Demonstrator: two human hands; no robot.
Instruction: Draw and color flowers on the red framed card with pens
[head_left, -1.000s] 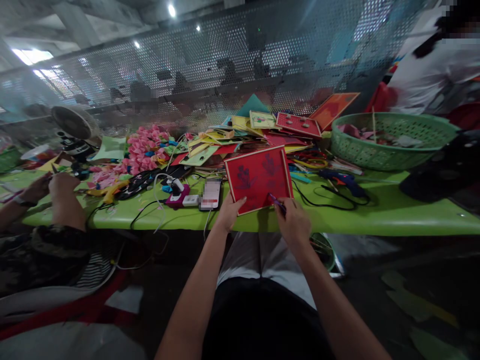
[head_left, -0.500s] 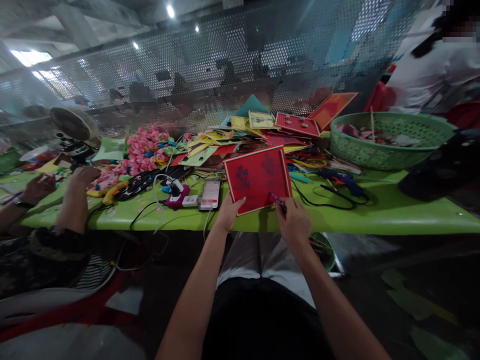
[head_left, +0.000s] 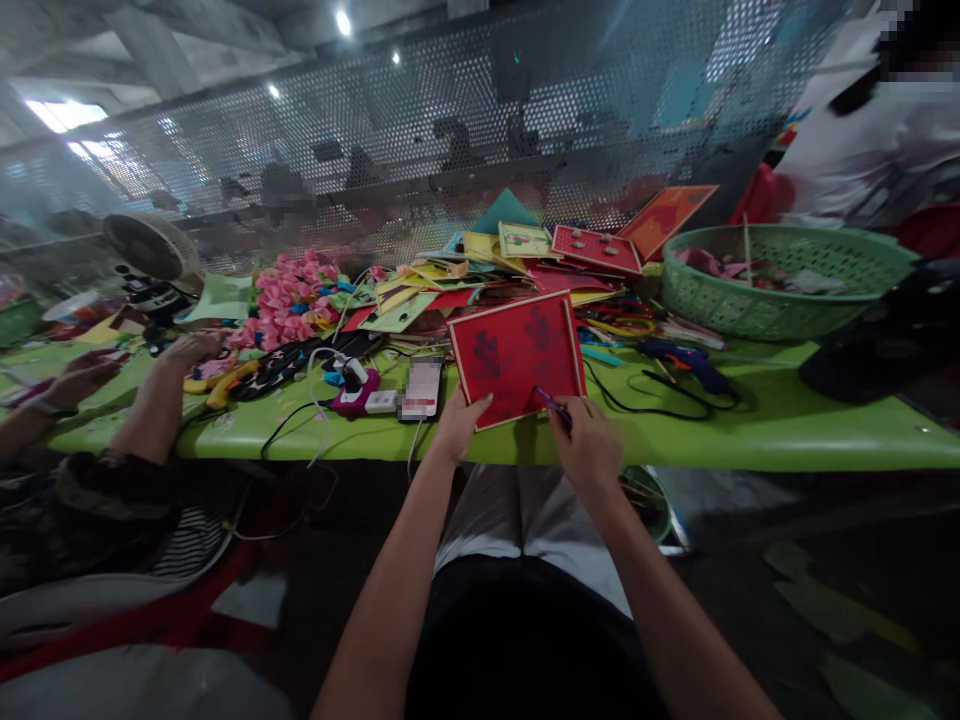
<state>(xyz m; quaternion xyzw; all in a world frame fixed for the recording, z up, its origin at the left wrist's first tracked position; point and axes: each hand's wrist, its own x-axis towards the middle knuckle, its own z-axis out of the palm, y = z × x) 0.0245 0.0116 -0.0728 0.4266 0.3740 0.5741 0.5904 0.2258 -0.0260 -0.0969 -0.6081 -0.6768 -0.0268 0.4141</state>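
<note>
A red card panel (head_left: 517,365) with thin light wooden strips along its edges is held tilted over the table's front edge. Dark plant-like drawings show on its face. My left hand (head_left: 459,422) grips the panel's lower left corner, the thumb on its front. Closed around a purple pen (head_left: 553,408), my right hand (head_left: 589,440) is at the panel's lower right part, with the pen's tip at the red surface. Whether the tip touches cannot be made out. A phone (head_left: 421,388) with a lit screen lies left of the panel, beside a purple power strip (head_left: 354,392).
Behind the panel rises a pile of coloured cards (head_left: 450,275). To the right are a blue glue gun (head_left: 686,362) with its cable and a green basket (head_left: 780,280). Pink flowers (head_left: 296,300) and a co-worker's hands (head_left: 191,350) are at the left, near a fan (head_left: 146,247).
The pen tip has shifted slightly left across the red panel. My left hand and the panel stay nearly still. At the left, the co-worker's hands have moved a little.
</note>
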